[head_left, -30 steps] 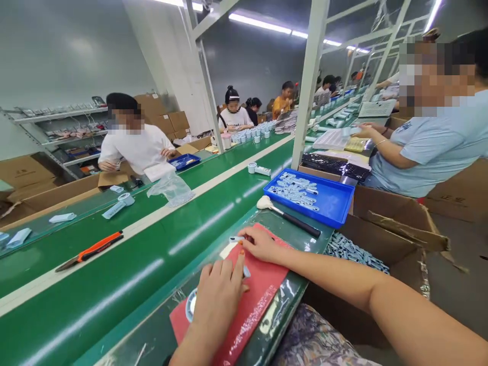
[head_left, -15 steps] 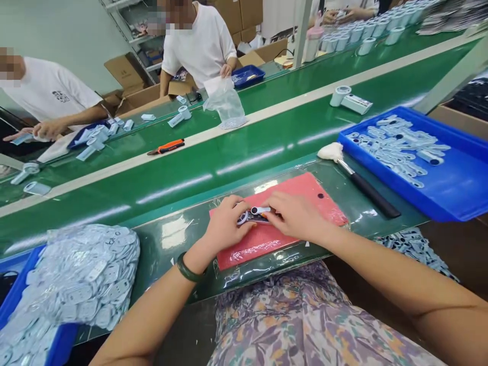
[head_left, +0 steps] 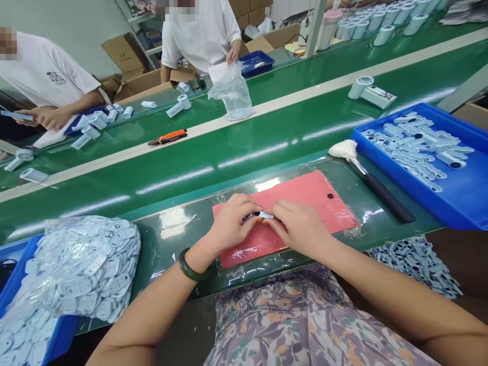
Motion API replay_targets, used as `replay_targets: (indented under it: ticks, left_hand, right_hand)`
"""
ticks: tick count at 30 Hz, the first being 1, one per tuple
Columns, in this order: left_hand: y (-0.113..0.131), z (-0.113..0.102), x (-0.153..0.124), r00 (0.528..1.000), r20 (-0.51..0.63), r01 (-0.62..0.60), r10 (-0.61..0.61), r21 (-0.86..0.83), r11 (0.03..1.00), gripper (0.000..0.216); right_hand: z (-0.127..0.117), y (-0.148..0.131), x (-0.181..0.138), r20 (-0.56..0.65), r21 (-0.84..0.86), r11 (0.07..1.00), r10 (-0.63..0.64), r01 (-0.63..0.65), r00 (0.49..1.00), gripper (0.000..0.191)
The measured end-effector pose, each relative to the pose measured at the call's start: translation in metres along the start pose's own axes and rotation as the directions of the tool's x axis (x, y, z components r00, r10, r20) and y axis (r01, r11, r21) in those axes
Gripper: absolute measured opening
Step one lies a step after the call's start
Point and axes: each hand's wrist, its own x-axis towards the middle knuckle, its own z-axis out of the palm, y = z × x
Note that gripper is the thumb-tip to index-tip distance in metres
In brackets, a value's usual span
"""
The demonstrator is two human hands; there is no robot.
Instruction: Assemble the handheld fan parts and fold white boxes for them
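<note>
**Blue piece (head_left: 263, 215) pinched between my grips**

Both my grips are closed over it, low on the red mat (head_left: 308, 190). Only a short pale stretch shows in the gap; the rest is hidden under my fingers, so I cannot make out its full shape. Its long axis lies left to right, across my body and roughly along the edge of the counter (head_left: 171, 244). My left grip (head_left: 232, 223), with a green bangle (head_left: 190, 264) on its wrist, wraps the left end. My right grip (head_left: 299, 227) comes in from the other side, its fingertips (head_left: 280, 208) on the right end. Neither grip is clearly nearer: the piece sits between them, touching both, above the middle of the mat.

To my left on the counter, a clear bag of pale tags (head_left: 87, 264) lies in a blue tray (head_left: 61, 330). To my right are a white-headed brush (head_left: 343, 150) with a black handle and a second blue tray (head_left: 463, 190) of similar pale parts. Across the belt (head_left: 190, 173), a person in a white shirt (head_left: 198, 35) holds a clear bag (head_left: 231, 89).
</note>
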Motion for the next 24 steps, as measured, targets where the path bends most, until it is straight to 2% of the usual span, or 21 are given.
replay_targets:
  ticks: [3, 5, 8, 11, 14, 17, 21, 24]
  left_hand:
    - [0.002, 0.002, 0.000, 1.000, -0.007, 0.025, -0.025, -0.002, 1.000, 0.014]
    - [0.004, 0.003, 0.000, 1.000, -0.009, 0.020, -0.020, 0.004, 1.000, 0.012]
    - [0.007, 0.002, -0.004, 1.000, -0.016, -0.010, 0.010, 0.009, 1.000, 0.009]
    - [0.007, 0.001, -0.010, 0.998, -0.044, -0.032, 0.033, 0.012, 0.999, 0.009]
    - [0.005, 0.001, -0.012, 0.997, -0.072, -0.041, 0.039, -0.016, 0.999, 0.013]
    - [0.001, 0.003, -0.007, 0.997, -0.083, 0.000, 0.000, 0.005, 1.000, 0.012]
    - [0.003, 0.006, 0.002, 0.995, -0.087, 0.052, -0.044, 0.097, 0.994, 0.010]
    - [0.008, 0.006, 0.005, 0.989, -0.082, 0.126, -0.120, 0.071, 0.990, 0.011]
  right_hand:
    - [0.003, 0.006, 0.001, -0.004, 0.174, 0.982, 0.069, -0.067, 0.998, 0.018]
    - [0.007, 0.012, 0.000, 0.017, 0.342, 0.928, 0.150, -0.147, 0.989, 0.017]
    - [0.014, 0.019, -0.003, 0.093, 0.453, 0.872, 0.164, -0.188, 0.982, 0.035]
    - [0.016, 0.018, -0.007, 0.108, 0.446, 0.882, 0.113, -0.150, 0.988, 0.037]
    - [0.014, 0.011, -0.010, -0.037, 0.347, 0.935, 0.085, -0.067, 0.996, 0.027]
    - [0.014, 0.006, -0.011, -0.171, 0.196, 0.981, 0.024, 0.011, 0.985, 0.016]
    - [0.016, 0.004, -0.008, -0.216, 0.167, 0.986, 0.033, 0.004, 0.976, 0.017]
    - [0.016, 0.003, -0.004, -0.210, 0.211, 0.977, 0.070, -0.024, 0.975, 0.019]
